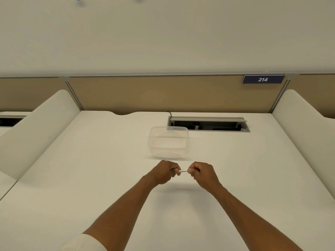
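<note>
A small white stick-like object (pixel 183 171) is held level above the white desk, one end in each hand. My left hand (pixel 164 172) grips its left end with curled fingers, and my right hand (pixel 202 172) grips its right end the same way. Only a short middle piece shows between the two fists, so I cannot tell what the object is. A clear plastic container (pixel 168 142) without a lid stands on the desk just beyond my hands, apart from them.
The white desk (pixel 90 178) has raised white side dividers left and right. A tan partition stands at the back with a blue plate reading 214 (pixel 262 79). An open cable trough (pixel 208 124) lies behind the container on the right.
</note>
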### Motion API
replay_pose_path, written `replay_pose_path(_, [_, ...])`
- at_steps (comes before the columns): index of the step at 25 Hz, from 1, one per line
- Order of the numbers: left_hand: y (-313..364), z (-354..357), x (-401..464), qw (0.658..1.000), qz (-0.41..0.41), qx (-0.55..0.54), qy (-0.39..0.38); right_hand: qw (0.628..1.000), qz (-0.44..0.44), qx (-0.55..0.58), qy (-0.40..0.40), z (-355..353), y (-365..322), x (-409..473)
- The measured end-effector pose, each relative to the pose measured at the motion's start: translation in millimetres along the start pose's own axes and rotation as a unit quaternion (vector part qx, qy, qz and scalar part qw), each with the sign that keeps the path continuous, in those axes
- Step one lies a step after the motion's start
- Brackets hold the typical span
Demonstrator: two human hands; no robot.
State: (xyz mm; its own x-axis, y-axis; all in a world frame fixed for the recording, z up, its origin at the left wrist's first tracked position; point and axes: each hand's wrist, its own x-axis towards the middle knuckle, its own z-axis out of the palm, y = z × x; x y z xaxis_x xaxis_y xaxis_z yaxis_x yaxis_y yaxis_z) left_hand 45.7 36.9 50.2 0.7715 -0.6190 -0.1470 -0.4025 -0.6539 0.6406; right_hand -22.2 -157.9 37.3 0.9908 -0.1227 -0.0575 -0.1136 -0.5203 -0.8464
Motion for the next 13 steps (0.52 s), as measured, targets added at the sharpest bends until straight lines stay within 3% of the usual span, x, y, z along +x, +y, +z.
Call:
replay_pose_path(6, [11, -6, 1, 1.000, 0.010, -0.016, 0.009, 0.999, -0.049, -0.010, 0.012, -6, -9, 3])
replay_pose_path(13, [-25, -16, -20, 0.998, -0.008, 0.022, 0.050, 0.997, 0.065, 0.020, 0.031, -30, 7, 4])
